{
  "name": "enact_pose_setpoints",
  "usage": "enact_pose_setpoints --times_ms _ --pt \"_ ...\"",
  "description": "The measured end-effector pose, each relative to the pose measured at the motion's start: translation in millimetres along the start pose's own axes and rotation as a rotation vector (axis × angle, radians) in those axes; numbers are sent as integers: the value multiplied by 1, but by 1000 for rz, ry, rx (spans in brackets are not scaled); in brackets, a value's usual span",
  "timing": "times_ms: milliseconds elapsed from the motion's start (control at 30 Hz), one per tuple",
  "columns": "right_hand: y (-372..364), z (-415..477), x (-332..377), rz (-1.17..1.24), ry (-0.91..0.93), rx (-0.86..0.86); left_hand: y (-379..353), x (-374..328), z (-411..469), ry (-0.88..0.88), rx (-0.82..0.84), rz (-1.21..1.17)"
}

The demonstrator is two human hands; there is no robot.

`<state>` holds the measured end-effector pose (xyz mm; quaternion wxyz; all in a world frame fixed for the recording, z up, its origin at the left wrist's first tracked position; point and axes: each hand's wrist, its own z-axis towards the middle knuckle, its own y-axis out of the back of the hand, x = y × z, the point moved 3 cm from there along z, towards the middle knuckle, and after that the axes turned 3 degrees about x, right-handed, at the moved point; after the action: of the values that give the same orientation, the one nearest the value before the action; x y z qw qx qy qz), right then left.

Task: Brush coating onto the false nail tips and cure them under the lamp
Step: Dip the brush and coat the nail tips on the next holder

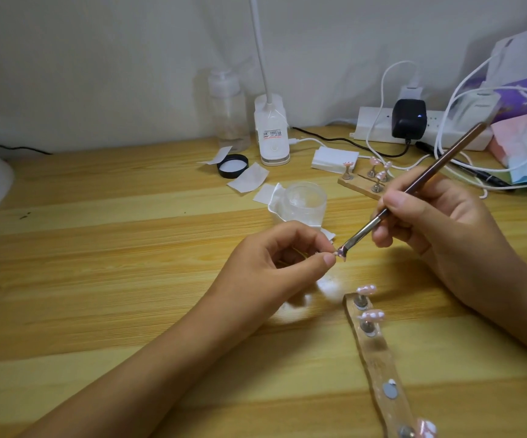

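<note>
Centre frame: our left hand pinches nail tip on stand; right hand grips brush, bristles touching tip. Risk, we judge: pressing too hard floods coating, twists tip off stand.

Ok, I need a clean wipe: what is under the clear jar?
A crumpled white wipe sticks out to the left and in front of the clear jar. How much lies beneath is hidden by the jar itself.
</note>
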<state>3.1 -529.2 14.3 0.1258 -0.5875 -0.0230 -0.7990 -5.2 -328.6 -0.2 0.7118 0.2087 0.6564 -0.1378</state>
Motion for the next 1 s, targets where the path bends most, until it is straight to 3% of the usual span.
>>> enact_pose_setpoints --times_ms 200,400,667,867,1000 --pt "5 2 -1 16 8 -110 0 -1 0 -27 6 -6" --pt "-1 -1 3 5 13 30 2 0 1 -54 -47 9" --pt "4 2 0 28 19 -128 3 0 1 -57 -47 11" --pt "-2 1 3 39 6 14 2 -1 1 -38 -52 3" --pt "2 3 0 -14 15 -98 1 -2 1 -37 -41 -14"
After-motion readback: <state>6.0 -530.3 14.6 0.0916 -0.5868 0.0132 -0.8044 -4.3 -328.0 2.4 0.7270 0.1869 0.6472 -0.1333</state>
